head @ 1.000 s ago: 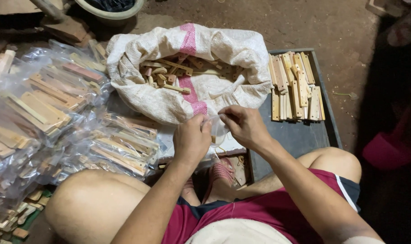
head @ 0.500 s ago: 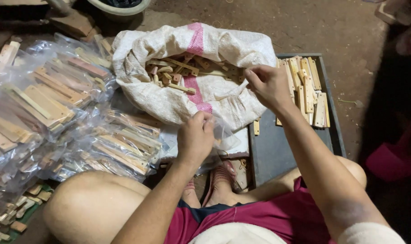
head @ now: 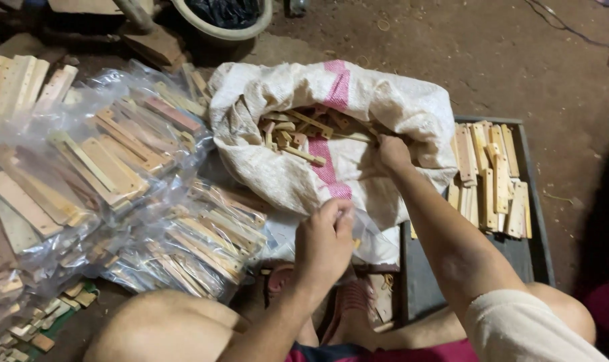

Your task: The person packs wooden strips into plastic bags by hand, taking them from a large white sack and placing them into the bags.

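Note:
A white woven sack (head: 385, 100) with a pink stripe lies open in front of me, with several small wooden pieces (head: 298, 134) inside. My right hand (head: 391, 153) reaches into the sack's mouth, fingers curled among the pieces; what it grips is hidden. My left hand (head: 324, 241) is lower, near my knees, pinching the edge of a clear plastic bag (head: 378, 245) that lies against the sack's front.
A dark tray (head: 532, 234) on the right holds several flat wooden strips (head: 492, 177). Clear plastic bags packed with wooden strips (head: 103, 174) are piled on the left. A round basin (head: 224, 23) stands at the back. My bare knees and feet are below.
My right hand has moved from beside my left hand, out over the tray's side, and then into the sack's mouth. My left hand stays on the plastic bag.

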